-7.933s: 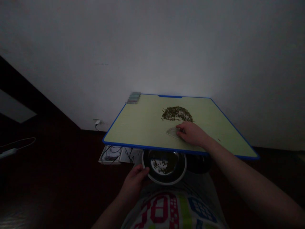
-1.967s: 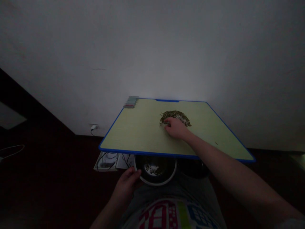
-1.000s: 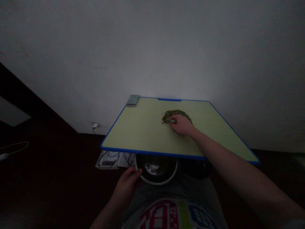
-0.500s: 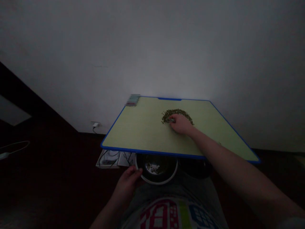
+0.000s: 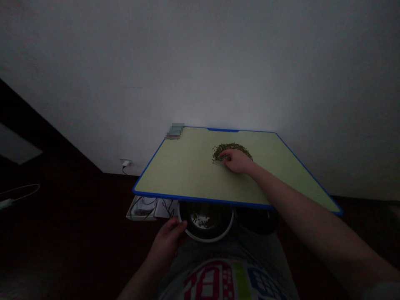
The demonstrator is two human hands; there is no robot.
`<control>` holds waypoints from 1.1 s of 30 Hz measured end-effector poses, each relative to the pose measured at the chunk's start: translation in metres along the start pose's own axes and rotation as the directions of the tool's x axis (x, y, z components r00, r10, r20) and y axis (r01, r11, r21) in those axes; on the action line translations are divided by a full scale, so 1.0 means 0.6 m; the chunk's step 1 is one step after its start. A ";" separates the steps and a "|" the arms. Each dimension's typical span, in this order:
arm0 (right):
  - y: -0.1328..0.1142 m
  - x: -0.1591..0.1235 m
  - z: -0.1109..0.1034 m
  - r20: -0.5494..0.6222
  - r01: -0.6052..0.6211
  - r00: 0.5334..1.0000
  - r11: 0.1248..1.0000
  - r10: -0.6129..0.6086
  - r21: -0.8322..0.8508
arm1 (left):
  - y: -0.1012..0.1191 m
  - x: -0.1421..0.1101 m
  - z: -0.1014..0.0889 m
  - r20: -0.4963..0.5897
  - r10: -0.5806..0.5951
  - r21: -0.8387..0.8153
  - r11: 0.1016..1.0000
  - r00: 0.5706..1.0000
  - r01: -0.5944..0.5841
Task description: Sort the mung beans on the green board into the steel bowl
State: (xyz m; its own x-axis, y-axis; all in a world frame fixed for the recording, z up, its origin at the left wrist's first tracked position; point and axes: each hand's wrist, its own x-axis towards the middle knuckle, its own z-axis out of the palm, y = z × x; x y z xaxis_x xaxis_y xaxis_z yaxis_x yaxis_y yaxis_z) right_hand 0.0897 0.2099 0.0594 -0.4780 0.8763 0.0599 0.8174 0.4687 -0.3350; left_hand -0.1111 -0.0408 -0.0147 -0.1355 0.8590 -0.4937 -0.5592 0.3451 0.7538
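R hand was just right of ctr, fingers bent at the near L side of the pile of seeds; a clear thin piece showed by the fingertips, but couldn't tell if they gripped it or lay loose. L hand, lower ctr-left, was closed on the L rim of a bowl, thumb over the edge. More seeds lay scattered in the btm of the bowl; its far part was hidden under the table. Table, pale yellow w/ blue edging, filled mid-frame, pile about halfway back. Blurred-out block sat at its far L corner. Dark round thing was R of the bowl, too dim to ID. Tray w/ black cables showed lower L, under the table edge. White plug was in the wall, mid-left. Printed shirt at btm ctr.
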 end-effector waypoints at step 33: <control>-0.013 0.015 -0.001 0.071 0.103 0.992 0.995 -0.102 -0.001 | 0.000 0.005 -0.002 -0.012 0.018 0.013 1.000 1.000 -0.018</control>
State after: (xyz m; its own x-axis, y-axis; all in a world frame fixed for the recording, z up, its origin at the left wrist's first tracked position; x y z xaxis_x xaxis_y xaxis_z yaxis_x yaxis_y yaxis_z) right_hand 0.0792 0.2139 0.0632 -0.5810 0.8135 0.0267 0.7643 0.5565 -0.3258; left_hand -0.1122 -0.0387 -0.0167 -0.1557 0.8604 -0.4852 -0.5458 0.3344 0.7683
